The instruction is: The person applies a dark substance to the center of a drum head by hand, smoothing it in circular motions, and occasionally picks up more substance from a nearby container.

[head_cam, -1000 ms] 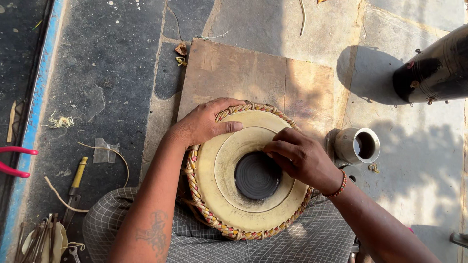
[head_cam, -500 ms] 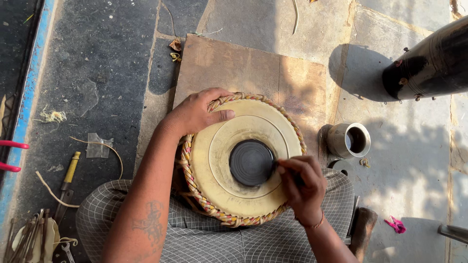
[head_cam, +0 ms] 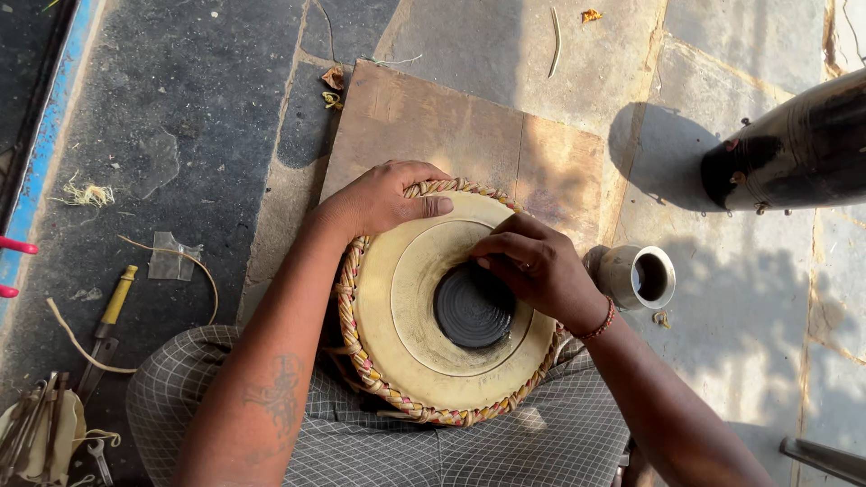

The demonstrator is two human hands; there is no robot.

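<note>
A round drum head (head_cam: 410, 338) of pale skin with a braided rim rests on my lap. A black circular patch (head_cam: 471, 309) sits at its centre. My left hand (head_cam: 383, 200) grips the far left rim, its thumb lying flat on the skin. My right hand (head_cam: 539, 267) rests on the right part of the skin, fingers curled, fingertips touching the upper edge of the black patch. I cannot tell whether those fingers hold anything.
A small metal cup (head_cam: 639, 276) with dark contents stands just right of the drum. A brown board (head_cam: 451, 131) lies beyond it on the stone floor. A dark drum body (head_cam: 794, 149) lies at upper right. A yellow-handled tool (head_cam: 106, 326) and other tools lie at lower left.
My right hand has moved from the lower right of the drum skin up to the top edge of the black patch. My left hand has stayed on the rim.
</note>
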